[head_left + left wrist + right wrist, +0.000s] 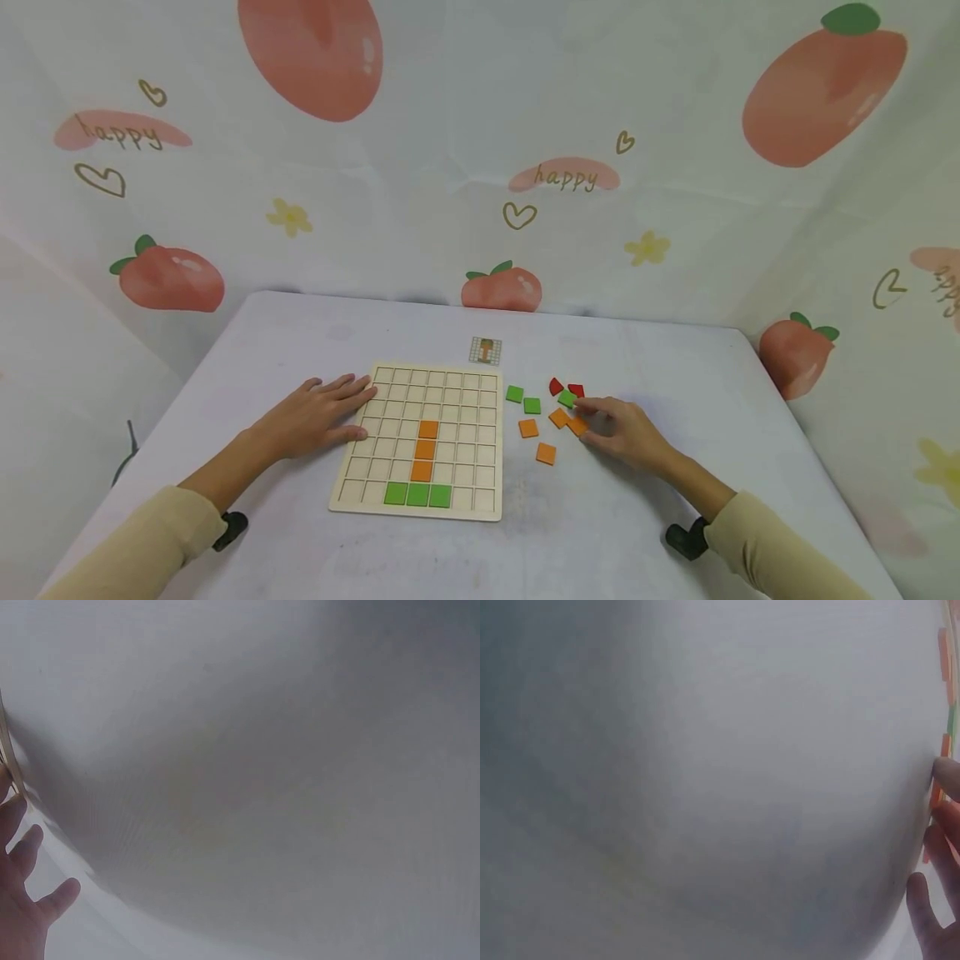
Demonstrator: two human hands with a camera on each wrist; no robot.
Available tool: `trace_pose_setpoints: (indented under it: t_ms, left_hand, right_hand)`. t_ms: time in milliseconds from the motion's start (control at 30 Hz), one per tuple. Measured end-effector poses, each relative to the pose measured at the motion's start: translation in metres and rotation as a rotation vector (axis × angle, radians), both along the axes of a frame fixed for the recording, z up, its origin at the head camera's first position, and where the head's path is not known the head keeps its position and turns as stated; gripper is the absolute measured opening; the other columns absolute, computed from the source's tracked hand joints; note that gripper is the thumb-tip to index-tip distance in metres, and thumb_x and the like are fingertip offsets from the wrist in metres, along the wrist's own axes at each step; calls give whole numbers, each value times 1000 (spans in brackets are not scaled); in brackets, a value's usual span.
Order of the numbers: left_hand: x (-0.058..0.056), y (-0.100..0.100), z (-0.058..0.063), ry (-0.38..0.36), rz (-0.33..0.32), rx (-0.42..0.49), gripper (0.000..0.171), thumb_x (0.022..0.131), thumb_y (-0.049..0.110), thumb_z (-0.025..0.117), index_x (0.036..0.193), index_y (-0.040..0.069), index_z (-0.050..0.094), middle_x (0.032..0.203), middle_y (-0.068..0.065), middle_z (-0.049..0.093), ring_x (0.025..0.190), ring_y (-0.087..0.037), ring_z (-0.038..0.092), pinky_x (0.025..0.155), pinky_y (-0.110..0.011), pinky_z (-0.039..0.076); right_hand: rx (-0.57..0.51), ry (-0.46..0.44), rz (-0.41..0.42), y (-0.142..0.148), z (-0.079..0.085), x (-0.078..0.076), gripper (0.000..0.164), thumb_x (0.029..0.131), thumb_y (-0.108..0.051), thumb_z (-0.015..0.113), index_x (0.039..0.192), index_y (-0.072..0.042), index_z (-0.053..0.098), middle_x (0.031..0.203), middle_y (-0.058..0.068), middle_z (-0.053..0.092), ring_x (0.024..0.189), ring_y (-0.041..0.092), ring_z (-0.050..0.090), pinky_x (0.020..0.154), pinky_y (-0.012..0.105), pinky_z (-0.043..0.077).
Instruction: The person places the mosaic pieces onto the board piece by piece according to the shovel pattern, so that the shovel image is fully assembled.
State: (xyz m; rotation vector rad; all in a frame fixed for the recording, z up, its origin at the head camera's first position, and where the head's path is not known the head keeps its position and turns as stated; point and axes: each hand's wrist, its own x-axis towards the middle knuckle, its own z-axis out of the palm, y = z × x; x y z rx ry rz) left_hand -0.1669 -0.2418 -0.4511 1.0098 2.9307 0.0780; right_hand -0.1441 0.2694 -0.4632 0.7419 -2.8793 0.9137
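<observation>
A pale wooden grid board [468, 408] lies on the table, with three orange square tiles [424, 450] in a column above a row of three green tiles [417, 495]. My left hand [318, 417] rests with spread fingers on its left edge; the left wrist view catches those fingers [26, 851] beside the rim. To the right of the board, my right hand [622, 429] reaches into loose tiles, thumb and forefinger apart around an orange tile [577, 425]. The forefinger's tip is right at a green tile [567, 398]. Fingertips [946, 780] meet an orange edge in the right wrist view.
Loose green tiles [514, 393] and orange tiles [546, 454] lie between the board and my right hand. Two red pieces [556, 387] sit just behind. A small picture card [486, 350] lies behind the board. A printed cloth [420, 208] hangs at the table's back.
</observation>
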Motion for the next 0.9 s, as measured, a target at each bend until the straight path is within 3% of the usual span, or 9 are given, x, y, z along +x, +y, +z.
trace_pose_setpoints:
  t_ms: [300,600,900]
  left_hand:
    - [0,1,0,20,1,1,73,94,59,55,150,14,46,155,-10,42,141,-35,40,104,-64,36]
    - [0,0,-1,31,-2,-8,73,94,60,56,150,14,46,154,-9,43,141,-35,40,104,-63,37]
    - [0,0,-1,39,-13,7,73,94,59,56,150,13,47,154,-10,44,140,-34,41,103,-62,38]
  right_hand:
    - [-44,56,36,2,-4,-1,42,79,1,81,119,0,69,106,2,75,95,21,66,78,35,55]
    - [-38,78,20,1,-2,1,39,78,-3,83,115,-2,70,101,-1,74,93,18,67,81,39,56]
    - [-32,70,-16,-8,12,-4,37,81,-7,82,116,-3,70,103,0,73,93,19,66,82,45,55]
